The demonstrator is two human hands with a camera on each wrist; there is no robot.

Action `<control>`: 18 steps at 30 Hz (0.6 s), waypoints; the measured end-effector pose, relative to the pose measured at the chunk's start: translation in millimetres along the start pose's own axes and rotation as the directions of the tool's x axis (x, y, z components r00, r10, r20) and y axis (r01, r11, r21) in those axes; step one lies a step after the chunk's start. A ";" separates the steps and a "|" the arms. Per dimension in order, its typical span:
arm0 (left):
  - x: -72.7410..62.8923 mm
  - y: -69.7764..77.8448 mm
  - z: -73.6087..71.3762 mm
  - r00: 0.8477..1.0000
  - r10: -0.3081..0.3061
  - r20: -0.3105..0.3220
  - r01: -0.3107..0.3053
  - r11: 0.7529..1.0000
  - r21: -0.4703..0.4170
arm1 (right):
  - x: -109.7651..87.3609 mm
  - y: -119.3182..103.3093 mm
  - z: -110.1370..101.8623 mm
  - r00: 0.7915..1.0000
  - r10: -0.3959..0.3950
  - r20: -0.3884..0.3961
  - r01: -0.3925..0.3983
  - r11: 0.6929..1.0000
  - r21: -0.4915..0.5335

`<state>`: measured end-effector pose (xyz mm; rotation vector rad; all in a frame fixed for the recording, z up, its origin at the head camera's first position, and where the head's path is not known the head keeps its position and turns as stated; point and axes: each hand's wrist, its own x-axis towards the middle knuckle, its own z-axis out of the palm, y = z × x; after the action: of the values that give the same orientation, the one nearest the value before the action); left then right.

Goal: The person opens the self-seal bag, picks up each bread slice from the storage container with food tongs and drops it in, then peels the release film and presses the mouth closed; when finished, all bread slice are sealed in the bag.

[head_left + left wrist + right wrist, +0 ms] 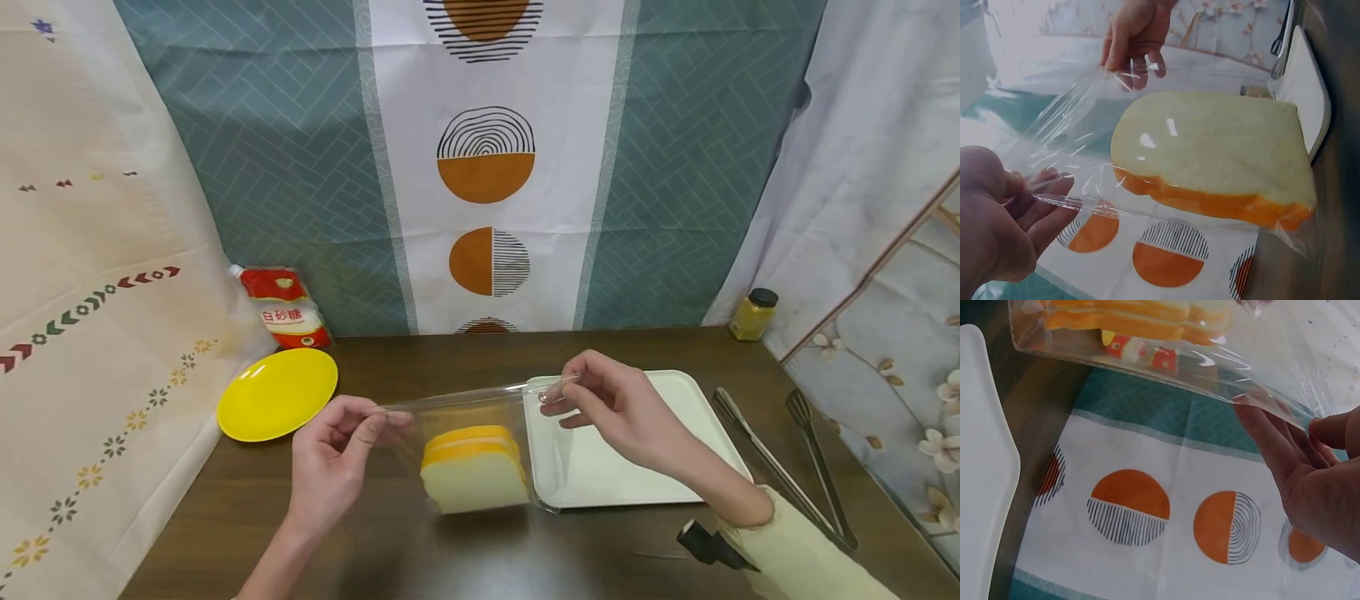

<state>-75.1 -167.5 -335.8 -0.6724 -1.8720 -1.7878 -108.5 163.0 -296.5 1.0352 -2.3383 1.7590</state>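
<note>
A clear plastic bag hangs between my two hands, its top edge stretched sideways. Inside it are slices of bread with orange crusts, standing together near the bottom of the bag. My left hand pinches the bag's top left corner between thumb and fingers. With thumb and fingertips, my right hand pinches the top right corner, over the white tray. In the left wrist view the bread shows through the shiny film, low in the bag.
A yellow plate lies at the left, in front of a red sugar pouch. Tongs and a whisk-like utensil lie right of the tray. A black-lidded jar stands in the back right corner. Cloths hang around the table.
</note>
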 end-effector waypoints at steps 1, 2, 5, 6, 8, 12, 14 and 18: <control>2.3 -1.0 -1.1 1.000 -0.015 -0.006 0.015 1.000 -0.007 | 3.1 1.4 1.4 1.000 0.005 -0.008 -0.005 1.000 0.007; 4.4 -2.3 -2.5 1.000 -0.020 -0.009 0.020 1.000 -0.018 | 5.9 3.1 3.0 1.000 0.007 -0.017 -0.006 1.000 0.013; 9.3 -6.2 -7.3 0.999 -0.031 -0.014 0.031 0.999 -0.041 | 12.5 8.9 8.2 0.999 0.000 -0.041 0.001 1.000 0.020; 10.4 -7.1 -9.0 0.999 -0.031 -0.020 0.030 0.999 -0.039 | 14.2 10.6 10.1 0.999 -0.006 -0.048 0.006 1.000 0.020; 11.9 -8.7 -12.4 0.999 -0.040 -0.020 0.039 0.999 -0.028 | 17.3 14.2 13.1 0.998 -0.013 -0.059 0.014 1.000 0.009; 14.0 -11.9 -17.7 0.997 -0.072 -0.033 0.072 0.997 -0.008 | 23.0 19.0 16.6 0.998 -0.003 -0.061 0.004 1.000 0.008; 14.1 -14.0 -19.9 0.996 -0.080 -0.031 0.079 0.997 -0.026 | 25.2 20.6 17.4 0.999 0.020 -0.044 -0.018 0.999 0.034; 13.2 -15.8 -24.3 0.996 -0.085 -0.010 0.084 0.994 -0.070 | 26.8 21.6 17.9 0.998 0.057 0.001 -0.057 0.994 0.094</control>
<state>-95.4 -192.0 -338.5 -0.6135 -1.8621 -1.9139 -134.4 137.6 -310.1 0.9876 -2.3264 1.9069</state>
